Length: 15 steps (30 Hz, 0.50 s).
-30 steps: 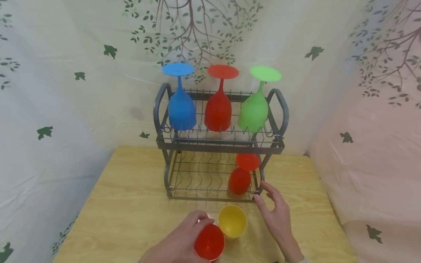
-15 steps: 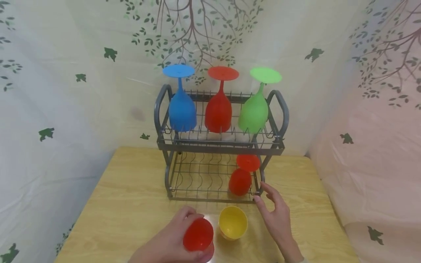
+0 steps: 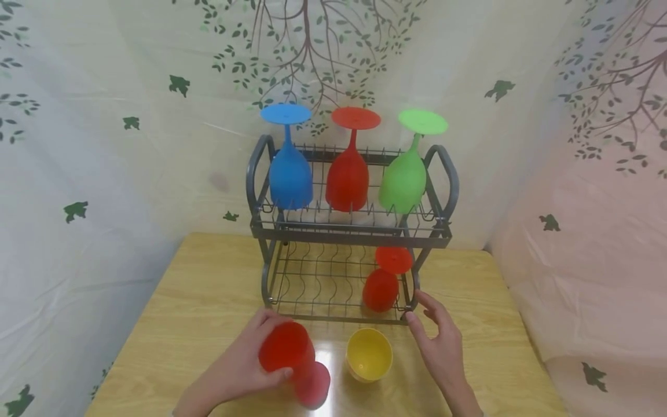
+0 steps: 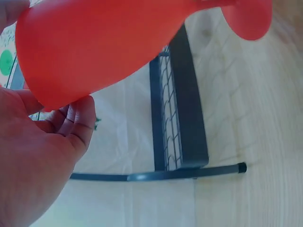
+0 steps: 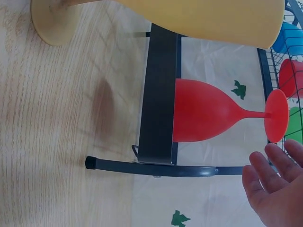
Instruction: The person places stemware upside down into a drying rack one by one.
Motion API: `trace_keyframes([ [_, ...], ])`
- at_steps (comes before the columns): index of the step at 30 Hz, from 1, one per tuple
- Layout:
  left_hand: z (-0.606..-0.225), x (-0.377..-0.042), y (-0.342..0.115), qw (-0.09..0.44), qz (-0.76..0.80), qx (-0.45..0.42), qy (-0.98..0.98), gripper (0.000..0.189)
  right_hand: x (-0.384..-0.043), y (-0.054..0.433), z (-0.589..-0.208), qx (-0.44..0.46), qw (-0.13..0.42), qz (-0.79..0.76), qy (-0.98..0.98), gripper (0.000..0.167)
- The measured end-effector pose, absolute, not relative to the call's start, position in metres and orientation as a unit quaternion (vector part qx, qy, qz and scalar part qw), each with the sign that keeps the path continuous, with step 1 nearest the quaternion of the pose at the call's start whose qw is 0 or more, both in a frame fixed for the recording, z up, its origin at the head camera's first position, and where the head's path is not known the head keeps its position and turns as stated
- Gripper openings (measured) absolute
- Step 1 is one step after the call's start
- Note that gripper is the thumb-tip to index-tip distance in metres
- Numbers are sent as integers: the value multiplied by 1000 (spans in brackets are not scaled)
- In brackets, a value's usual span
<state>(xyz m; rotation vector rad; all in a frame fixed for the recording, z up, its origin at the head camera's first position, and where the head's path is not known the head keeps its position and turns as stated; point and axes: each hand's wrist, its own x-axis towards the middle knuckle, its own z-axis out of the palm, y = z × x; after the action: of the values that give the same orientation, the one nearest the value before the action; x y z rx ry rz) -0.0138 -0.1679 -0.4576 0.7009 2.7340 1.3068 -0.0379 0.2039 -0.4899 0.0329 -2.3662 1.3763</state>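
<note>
My left hand (image 3: 255, 359) grips a red plastic goblet (image 3: 299, 353) round its bowl near the rim. The goblet leans, mouth up and to the left, its foot low over the table; the left wrist view shows thumb and fingers at the rim of the red bowl (image 4: 94, 52). To its right a yellow goblet (image 3: 369, 354) stands upright. My right hand (image 3: 440, 341) is beside the rack's lower right front corner, fingers relaxed, holding nothing; whether it touches the frame I cannot tell. Upside down on the lower tier, near that hand, sits another red goblet (image 5: 203, 111).
A dark two-tier dish rack (image 3: 349, 236) stands at the back of the wooden table (image 3: 203, 289). Its upper tier bears inverted blue (image 3: 290, 179), red (image 3: 347, 182) and green (image 3: 403, 182) goblets. A leaf-printed cloth (image 3: 156, 168) hangs behind and at both sides.
My left hand has carried the red goblet leftward, away from the yellow one, and tipped it so its side and foot show. The right hand has stayed nearly still.
</note>
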Motion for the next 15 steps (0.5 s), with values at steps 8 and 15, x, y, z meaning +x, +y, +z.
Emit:
trace_keyframes([
  [8, -445, -18, -182, 2, 450, 172, 876, 60, -36, 204, -485, 15, 206, 510, -835, 43],
  [15, -445, -25, -196, -50, 459, 169, 871, 55, -34, 205, -481, 4, 206, 510, -835, 44],
])
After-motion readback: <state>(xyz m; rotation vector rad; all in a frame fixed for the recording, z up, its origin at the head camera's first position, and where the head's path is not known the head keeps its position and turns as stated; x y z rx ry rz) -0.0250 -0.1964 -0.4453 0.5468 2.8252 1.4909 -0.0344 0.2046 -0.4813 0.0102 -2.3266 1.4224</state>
